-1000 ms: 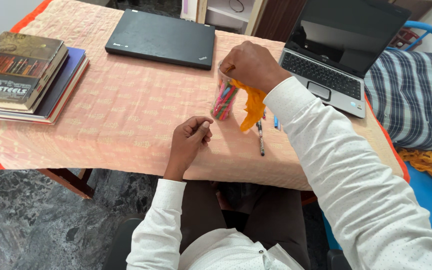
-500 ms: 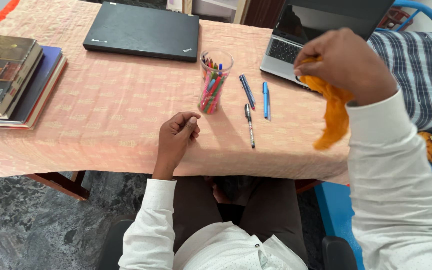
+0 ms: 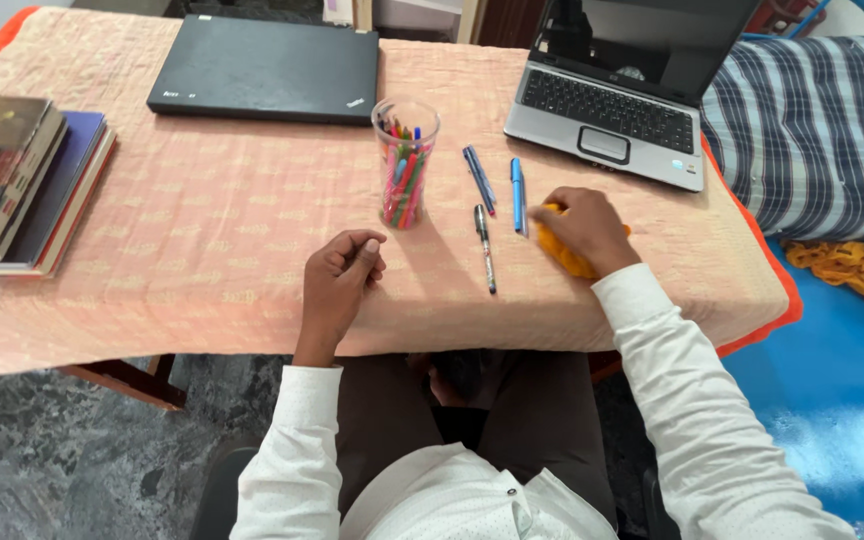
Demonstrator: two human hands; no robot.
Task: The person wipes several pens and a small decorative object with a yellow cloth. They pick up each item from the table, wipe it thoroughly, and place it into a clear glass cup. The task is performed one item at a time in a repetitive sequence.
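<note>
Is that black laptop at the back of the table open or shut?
Shut. The black laptop lies flat on the tablecloth with its lid down, no screen or keys showing. The silver laptop beside it stands open.

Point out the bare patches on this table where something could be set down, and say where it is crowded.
The widest bare cloth lies between the book stack, the closed black laptop, the glass of pens and the left hand. A smaller patch runs below the open laptop to the table's right edge. It is crowded around the three loose pens and the right hand on the orange cloth.
</note>
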